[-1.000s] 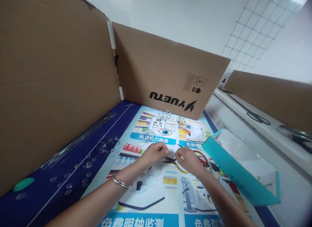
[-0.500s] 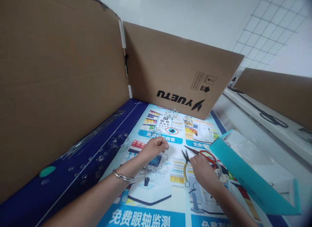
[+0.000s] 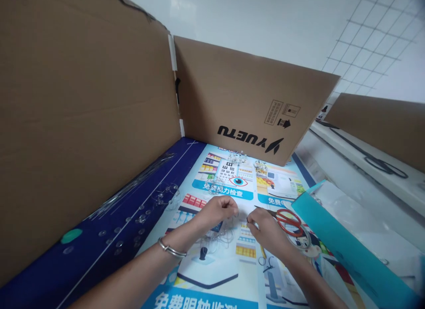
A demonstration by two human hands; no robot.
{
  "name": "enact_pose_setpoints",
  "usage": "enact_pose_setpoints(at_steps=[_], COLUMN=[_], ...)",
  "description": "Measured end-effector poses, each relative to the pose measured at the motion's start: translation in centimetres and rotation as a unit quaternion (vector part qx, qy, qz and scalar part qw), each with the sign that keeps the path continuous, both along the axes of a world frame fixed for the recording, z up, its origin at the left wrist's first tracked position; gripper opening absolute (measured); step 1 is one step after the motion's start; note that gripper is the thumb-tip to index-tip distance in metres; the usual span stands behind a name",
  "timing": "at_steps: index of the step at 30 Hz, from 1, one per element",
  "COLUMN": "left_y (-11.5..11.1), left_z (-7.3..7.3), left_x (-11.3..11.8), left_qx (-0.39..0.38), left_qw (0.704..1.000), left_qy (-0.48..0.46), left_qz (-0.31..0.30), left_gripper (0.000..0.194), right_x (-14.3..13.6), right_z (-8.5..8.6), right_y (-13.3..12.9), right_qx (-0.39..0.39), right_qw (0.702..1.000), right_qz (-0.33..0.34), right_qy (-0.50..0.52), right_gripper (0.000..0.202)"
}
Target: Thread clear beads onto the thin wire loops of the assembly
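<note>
My left hand (image 3: pixel 222 211), with a silver bangle at the wrist, is pinched closed above the printed sheet; what lies between its fingertips is too small to make out. Facing it, my right hand (image 3: pixel 267 229) is closed over yellow-handled pliers (image 3: pixel 262 251). The hand hides most of the pliers, with a dark tip showing by the fingers. Thin wire loops (image 3: pixel 222 239) lie beneath my left hand. Just beyond my right hand rest red-handled scissors (image 3: pixel 289 223), blades pointing left.
Clear round beads (image 3: pixel 119 243) and a green disc (image 3: pixel 71 235) lie on the blue strip at left. Straight wires (image 3: pixel 133 185) run along the cardboard wall (image 3: pixel 83 101). Wire-and-bead clusters (image 3: pixel 237 158) sit near the back panel (image 3: pixel 245 87). A turquoise box (image 3: pixel 345 242) stands at right.
My right hand has come up and left over the pliers, covering their jaws. The hands are closer together, and my left hand has shifted slightly down and right. The view has tilted slightly.
</note>
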State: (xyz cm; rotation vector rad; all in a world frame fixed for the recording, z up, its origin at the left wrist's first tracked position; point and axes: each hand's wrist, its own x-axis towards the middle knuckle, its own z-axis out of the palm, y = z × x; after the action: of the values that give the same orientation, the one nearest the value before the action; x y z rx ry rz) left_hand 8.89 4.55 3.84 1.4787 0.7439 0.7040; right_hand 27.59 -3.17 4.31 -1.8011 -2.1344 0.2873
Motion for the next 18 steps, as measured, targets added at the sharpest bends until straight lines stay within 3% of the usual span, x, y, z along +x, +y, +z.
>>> enact_pose_setpoints(at_steps=[3, 8, 13, 18], left_y=[0.4, 0.5, 0.0, -1.8], left_z=[-0.3, -0.6, -0.6, 0.2], left_x=[0.0, 0.1, 0.3, 0.6], left_qx=[0.007, 0.009, 0.045, 0.067], left_qw=[1.000, 1.000, 0.997, 0.991], left_qy=[-0.006, 0.019, 0.056, 0.098], left_qz=[0.003, 0.003, -0.001, -0.068], left_gripper=[0.015, 0.016, 0.013, 0.012], right_x=[-0.5, -0.9, -0.1, 1.5], right_z=[-0.6, -1.6, -2.2, -1.8], right_y=[0.8, 1.4, 1.0, 0.8], right_qx=[0.002, -0.069, -0.048, -0.026], right_qw=[0.996, 0.960, 0.960, 0.950], right_qz=[-0.021, -0.037, -0.054, -0.052], right_qy=[0.087, 0.269, 0.269, 0.307], right_gripper=[0.006, 0.007, 0.009, 0.012])
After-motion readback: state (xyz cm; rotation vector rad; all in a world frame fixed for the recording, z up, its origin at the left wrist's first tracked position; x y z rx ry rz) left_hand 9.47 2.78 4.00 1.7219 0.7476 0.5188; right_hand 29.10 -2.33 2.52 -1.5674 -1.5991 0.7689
